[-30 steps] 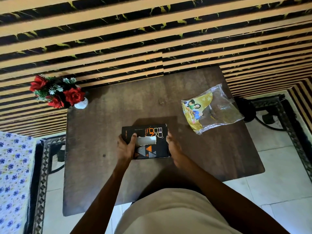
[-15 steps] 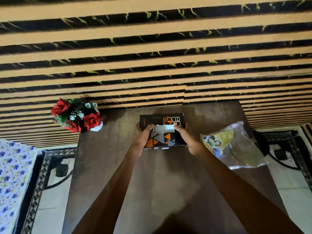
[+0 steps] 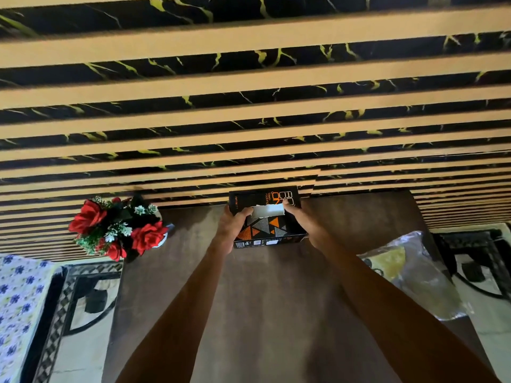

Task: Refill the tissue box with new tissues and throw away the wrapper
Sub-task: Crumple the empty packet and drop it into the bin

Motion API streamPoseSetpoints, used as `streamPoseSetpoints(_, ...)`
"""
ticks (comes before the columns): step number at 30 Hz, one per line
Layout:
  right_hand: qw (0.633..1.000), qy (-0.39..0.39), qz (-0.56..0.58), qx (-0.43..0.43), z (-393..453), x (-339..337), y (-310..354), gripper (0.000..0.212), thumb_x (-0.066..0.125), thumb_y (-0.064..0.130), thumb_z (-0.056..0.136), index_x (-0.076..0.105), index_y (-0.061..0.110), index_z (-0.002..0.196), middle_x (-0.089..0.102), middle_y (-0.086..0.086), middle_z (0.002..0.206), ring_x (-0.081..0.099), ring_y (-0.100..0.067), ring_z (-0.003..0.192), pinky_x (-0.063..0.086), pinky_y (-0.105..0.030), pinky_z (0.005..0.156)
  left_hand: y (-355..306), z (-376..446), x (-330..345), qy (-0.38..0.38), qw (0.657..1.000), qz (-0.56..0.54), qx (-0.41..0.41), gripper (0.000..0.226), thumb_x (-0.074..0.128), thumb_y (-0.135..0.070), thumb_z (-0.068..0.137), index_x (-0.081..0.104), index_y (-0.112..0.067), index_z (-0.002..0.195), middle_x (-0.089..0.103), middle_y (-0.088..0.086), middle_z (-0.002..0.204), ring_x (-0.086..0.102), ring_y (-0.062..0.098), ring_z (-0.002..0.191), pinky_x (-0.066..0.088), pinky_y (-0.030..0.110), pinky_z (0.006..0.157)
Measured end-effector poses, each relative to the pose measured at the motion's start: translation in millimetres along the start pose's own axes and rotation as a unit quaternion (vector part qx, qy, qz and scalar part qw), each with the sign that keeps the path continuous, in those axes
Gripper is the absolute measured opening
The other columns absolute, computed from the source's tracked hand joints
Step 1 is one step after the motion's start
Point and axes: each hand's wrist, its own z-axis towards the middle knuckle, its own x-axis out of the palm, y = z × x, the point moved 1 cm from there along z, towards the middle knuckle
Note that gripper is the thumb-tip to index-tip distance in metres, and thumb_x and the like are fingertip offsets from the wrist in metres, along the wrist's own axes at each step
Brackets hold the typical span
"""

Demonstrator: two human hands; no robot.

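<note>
- The tissue box [image 3: 267, 217] sits at the table's [image 3: 276, 313] far edge against the striped wall [image 3: 249, 106], white tissue showing in its top slot, seemingly being parked there.
- The left hand [image 3: 231, 227] and right hand [image 3: 304, 223] clamp its two ends, thumbs at the slot, steadying it.
- The empty wrapper [image 3: 409, 275] lies well apart to the right, apparently awaiting disposal.

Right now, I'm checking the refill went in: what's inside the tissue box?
White tissue shows through the top slot of the tissue box, between the left hand and right hand. The box walls hide how full it is.
</note>
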Motion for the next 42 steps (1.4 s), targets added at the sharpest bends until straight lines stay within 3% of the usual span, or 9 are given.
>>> streamPoseSetpoints(5,1.0,-0.014,0.004,0.0,4.1,-4.8,0.5,0.056,0.058,0.059,0.083,0.053,0.027,0.128,0.061,-0.002,0.124,0.059,-0.022,0.112,0.047,-0.04,0.098,4.9,3.7,1.4,-0.046,0.999,-0.002,-0.008,0.042,0.064,-0.037,0.087,0.049,-0.014,0.118,0.057,0.012,0.119,0.056,0.029,0.11,0.047,0.033,0.075)
streamPoseSetpoints(10,0.984,-0.136,-0.046,-0.104,-40.5,-31.5,-9.2,0.033,0.06,0.028,0.092,0.059,0.014,0.122,0.063,-0.003,0.122,0.06,-0.018,0.108,0.046,-0.023,0.082,6.8,-32.1,29.6,-0.272,0.913,0.195,0.232,0.05,0.062,-0.03,0.081,0.051,-0.012,0.126,0.05,0.013,0.121,0.05,0.026,0.109,0.048,0.041,0.09)
streamPoseSetpoints(15,0.944,-0.236,-0.174,-0.153,-111.6,-93.1,-63.1,0.018,0.072,0.015,0.08,0.072,0.018,0.098,0.075,-0.006,0.1,0.07,-0.025,0.092,0.054,-0.041,0.088,40.5,-74.5,111.0,0.056,0.965,0.089,0.241,0.032,0.062,-0.024,0.084,0.058,-0.012,0.114,0.059,-0.005,0.097,0.059,0.009,0.082,0.051,0.036,0.074)
streamPoseSetpoints(19,0.895,-0.328,-0.298,-0.052,-146.8,-165.8,-126.0,0.048,0.069,0.035,0.074,0.06,0.02,0.118,0.059,-0.013,0.129,0.051,-0.038,0.122,0.038,-0.049,0.104,81.8,-102.2,178.7,0.18,0.942,0.2,0.201,0.076,0.069,-0.049,0.068,0.048,-0.017,0.134,0.047,0.001,0.128,0.056,0.018,0.113,0.05,0.035,0.093)
streamPoseSetpoints(24,0.917,-0.268,-0.278,0.105,-165.9,-230.7,-180.0,0.104,0.078,0.051,0.07,0.017,0.03,0.151,0.011,-0.017,0.16,0.012,-0.042,0.146,0.025,-0.064,0.111,103.1,-129.7,242.0,0.205,0.936,0.246,0.147,0.109,0.064,-0.063,0.049,0.034,-0.018,0.145,0.041,0.01,0.141,0.046,0.024,0.13,0.039,0.039,0.11)
streamPoseSetpoints(27,0.954,-0.205,-0.197,0.096,-162.8,-250.9,-198.1,0.111,0.083,0.043,0.068,0.015,0.021,0.153,0.019,-0.024,0.157,0.026,-0.042,0.143,0.032,-0.054,0.111,109.3,-145.5,273.6,0.182,0.949,0.23,0.119,0.112,0.062,-0.058,0.042,0.037,-0.02,0.144,0.047,0.008,0.137,0.042,0.021,0.127,0.035,0.027,0.107)
streamPoseSetpoints(31,0.983,-0.131,-0.069,0.108,-158.2,-263.0,-222.0,0.134,0.063,0.087,0.039,0.011,0.036,0.151,0.042,-0.013,0.149,0.052,-0.036,0.126,0.049,-0.043,0.092,118.3,-164.8,305.9,0.132,0.98,0.139,0.053,0.076,0.085,-0.03,0.048,0.053,-0.017,0.117,0.061,-0.005,0.104,0.054,0.019,0.102,0.048,0.015,0.085)
streamPoseSetpoints(37,0.994,-0.034,0.063,0.083,-193.1,-287.5,-201.7,0.098,0.075,0.047,0.076,0.012,0.039,0.151,0.032,0.002,0.146,0.055,-0.024,0.107,0.061,-0.037,0.053,123.3,-211.1,338.1,0.211,0.968,0.113,0.075,0.027,0.069,-0.01,0.066,0.071,-0.018,0.091,0.067,0.005,0.088,0.06,0.009,0.075,0.047,0.027,0.07)
streamPoseSetpoints(42,0.998,-0.052,-0.001,-0.028,-211.2,-321.8,-206.5,0.073,0.071,0.027,0.083,0.033,0.038,0.144,0.057,-0.001,0.118,0.067,-0.022,0.09,0.054,-0.026,0.049,122.3,-243.2,353.5,0.15,0.981,0.09,0.086,0.059,0.079,-0.031,0.056,0.063,-0.043,0.112,0.062,-0.005,0.113,0.058,0.004,0.103,0.051,0.03,0.09)
